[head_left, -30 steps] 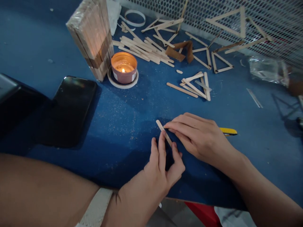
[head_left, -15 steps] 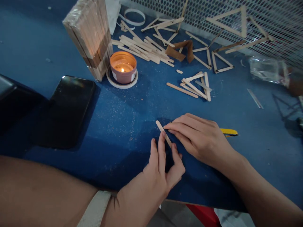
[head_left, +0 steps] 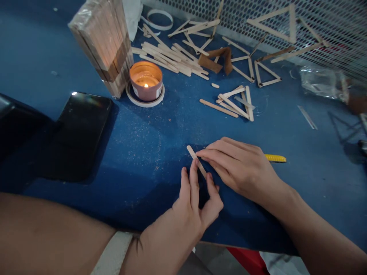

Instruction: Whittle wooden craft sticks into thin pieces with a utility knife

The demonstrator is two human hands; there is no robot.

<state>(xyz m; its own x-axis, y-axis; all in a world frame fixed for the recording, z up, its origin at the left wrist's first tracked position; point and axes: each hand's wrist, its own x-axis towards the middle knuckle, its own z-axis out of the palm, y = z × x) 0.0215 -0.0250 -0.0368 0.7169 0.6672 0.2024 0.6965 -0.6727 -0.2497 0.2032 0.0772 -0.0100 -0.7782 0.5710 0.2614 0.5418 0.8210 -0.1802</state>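
Note:
My left hand (head_left: 193,208) pins a wooden popsicle stick (head_left: 202,167) to the blue tabletop, its thumb and fingertips along the stick. My right hand (head_left: 239,162) is closed, its fingertips against the stick's upper part. From behind that palm sticks out the ribbed yellow handle of a utility knife (head_left: 275,158); the hand hides the rest of it, and I cannot see its blade.
A lit candle (head_left: 145,91) stands beside a wrapped stick bundle (head_left: 100,46) and a black phone (head_left: 83,133). Loose popsicle sticks (head_left: 172,57) lie behind, with stick triangles (head_left: 268,82) near a perforated metal panel (head_left: 338,34). Clear plastic wrap (head_left: 322,84) lies at right.
The camera view has shifted slightly, moving the scene a little to the left. Both hands keep nearly the same pose on the stick.

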